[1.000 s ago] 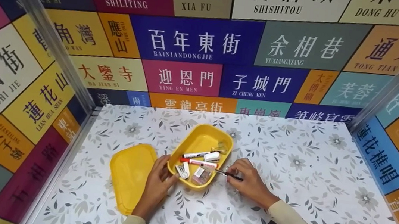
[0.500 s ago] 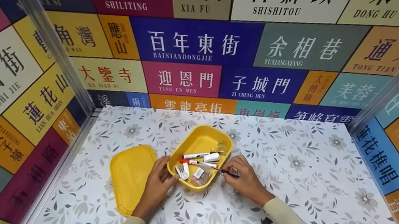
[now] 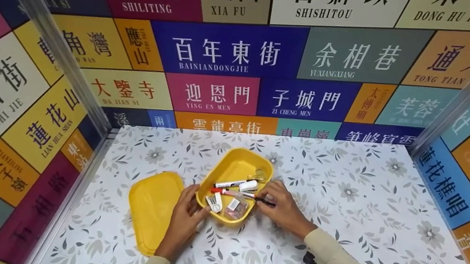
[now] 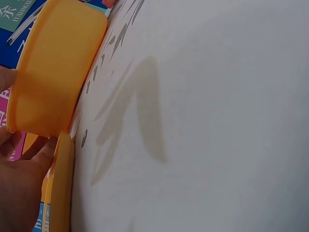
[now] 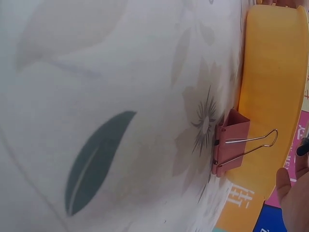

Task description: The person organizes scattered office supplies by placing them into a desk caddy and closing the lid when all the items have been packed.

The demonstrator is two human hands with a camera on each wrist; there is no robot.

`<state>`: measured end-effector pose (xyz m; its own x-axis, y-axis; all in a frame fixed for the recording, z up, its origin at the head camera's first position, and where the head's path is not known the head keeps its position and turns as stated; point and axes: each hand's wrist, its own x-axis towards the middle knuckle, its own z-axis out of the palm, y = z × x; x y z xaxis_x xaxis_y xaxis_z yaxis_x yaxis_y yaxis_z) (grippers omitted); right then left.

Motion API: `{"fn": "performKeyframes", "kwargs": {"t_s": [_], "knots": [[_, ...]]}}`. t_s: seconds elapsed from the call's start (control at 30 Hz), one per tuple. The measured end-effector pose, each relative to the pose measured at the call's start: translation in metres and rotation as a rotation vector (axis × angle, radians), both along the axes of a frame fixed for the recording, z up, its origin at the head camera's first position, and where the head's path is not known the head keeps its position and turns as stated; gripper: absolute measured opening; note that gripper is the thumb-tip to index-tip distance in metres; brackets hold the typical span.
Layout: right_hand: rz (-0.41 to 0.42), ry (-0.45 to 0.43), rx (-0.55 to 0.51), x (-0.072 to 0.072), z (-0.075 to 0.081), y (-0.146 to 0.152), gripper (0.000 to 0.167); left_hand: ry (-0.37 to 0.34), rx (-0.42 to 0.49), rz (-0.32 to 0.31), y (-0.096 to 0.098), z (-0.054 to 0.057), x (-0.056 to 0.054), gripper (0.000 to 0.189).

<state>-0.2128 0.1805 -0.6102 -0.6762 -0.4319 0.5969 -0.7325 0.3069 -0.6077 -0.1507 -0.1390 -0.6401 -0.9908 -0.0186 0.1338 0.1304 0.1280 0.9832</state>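
Observation:
A yellow plastic box [image 3: 235, 161] stands tilted in plan on the table. My left hand [image 3: 186, 213] grips its near left corner, thumb at the rim and fingers against the wall. My right hand [image 3: 283, 203] pinches a pen [image 3: 266, 201] by its dark end, right at the box's right rim; its other end reaches in over the contents. Inside lie a red-capped marker [image 3: 217, 190], a black-and-white marker [image 3: 229, 183], a white block-like item [image 3: 248, 186], a white clip-like item [image 3: 214, 202] and a small clear packet [image 3: 235, 208].
The yellow lid [image 3: 153, 211] lies left of the box, beside my left forearm. A reddish binder clip [image 5: 232, 144] stands against the box wall in the right wrist view; in the head view it is hidden. Sign-covered panels [image 3: 226, 51] border the flower-patterned table [image 3: 360, 235].
My right hand has moved left with the pen, from a little right of the box up to its rim, and the pen reaches further in. My left hand has stayed on the box.

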Motion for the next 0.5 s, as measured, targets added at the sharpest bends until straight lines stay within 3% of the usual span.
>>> {"fn": "performKeyframes", "kwargs": {"t_s": [0.3, 0.5], "knots": [[-0.023, -0.047, 0.034, -0.003, 0.005, -0.008, 0.022, 0.024, 0.001, 0.001, 0.0, -0.003, -0.001, 0.07], [-0.016, 0.013, 0.043, -0.007, 0.008, -0.015, 0.024, 0.025, -0.011, -0.004, -0.001, -0.001, 0.0, 0.072]]}}
